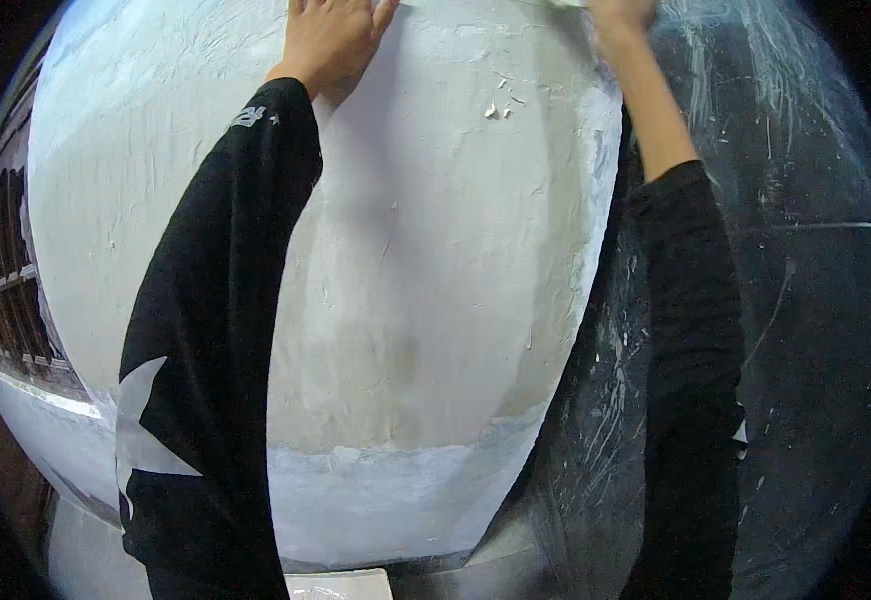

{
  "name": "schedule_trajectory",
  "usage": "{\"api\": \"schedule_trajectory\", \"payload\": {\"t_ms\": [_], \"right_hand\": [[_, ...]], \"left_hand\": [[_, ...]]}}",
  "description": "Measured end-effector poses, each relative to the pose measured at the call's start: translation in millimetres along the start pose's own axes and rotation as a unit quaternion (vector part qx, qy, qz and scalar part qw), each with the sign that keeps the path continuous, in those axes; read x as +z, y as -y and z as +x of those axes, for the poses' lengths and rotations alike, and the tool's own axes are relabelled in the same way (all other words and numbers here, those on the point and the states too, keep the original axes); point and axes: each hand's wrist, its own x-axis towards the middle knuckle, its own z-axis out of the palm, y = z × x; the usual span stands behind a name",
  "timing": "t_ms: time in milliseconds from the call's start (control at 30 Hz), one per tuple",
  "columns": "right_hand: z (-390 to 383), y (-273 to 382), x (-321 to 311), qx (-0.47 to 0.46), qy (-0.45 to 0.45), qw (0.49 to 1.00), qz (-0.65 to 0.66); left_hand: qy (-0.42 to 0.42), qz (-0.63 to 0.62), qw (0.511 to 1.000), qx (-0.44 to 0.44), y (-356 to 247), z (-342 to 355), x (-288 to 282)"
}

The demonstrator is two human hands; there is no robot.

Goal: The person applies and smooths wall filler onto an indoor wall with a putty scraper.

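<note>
White coated surface: one (pixel 435 250), the largest item, spreading below and between both hands; cream-grey coat, matt, marked by low ridges and trowel-like creases; its right edge curves in the fisheye view.
Dark panel: one (pixel 795 330), right of and below the right hand; smooth, near black, with white smears, drips and one straight pale line.
Sleeves: two, black fabric; left sleeve (pixel 220 250) running down from the left wrist, right sleeve (pixel 695 350) pushed up, baring part of the forearm.
Lower band: one (pixel 395 500), bluish white, far below both hands; ragged upper border against the cream coat.
Grille: one (pixel 10 290), dark brown, well to the left of and below the left hand; several upright bars, exact number not readable.
Left hand: one (pixel 335 40), back showing, against the coated surface, thumb apart from the fingers; fingertips cut off by the upper edge, so grip cannot be told.
Right hand: one (pixel 623 12), over the surface's right edge; blurred and cut off, grip cannot be told.
Pale slab: one (pixel 340 586), straight-edged, far below the left hand.
Star print: one (pixel 150 425), pale grey, pointed, on the left sleeve.
Flakes: two larger white bits (pixel 491 112) on the coat, below and left of the right hand; thinner slivers just above them.
</note>
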Motion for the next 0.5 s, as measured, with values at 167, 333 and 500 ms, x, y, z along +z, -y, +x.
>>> {"api": "schedule_trajectory", "payload": {"t_ms": [167,333,500], "right_hand": [[-12,-28,-6,-0.174,0.019,0.951,-0.256],[-15,4,-19,0.004,0.016,1.0,-0.027],[-37,4,63,-0.018,-0.008,0.993,-0.12]], "left_hand": [[-0.004,-0.017,1.0,0.003,-7,0,-1],[-0.004,0.022,1.0,0.0,5,-4,-1],[0.005,0.013,1.0,-0.002,3,-7,0]]}}
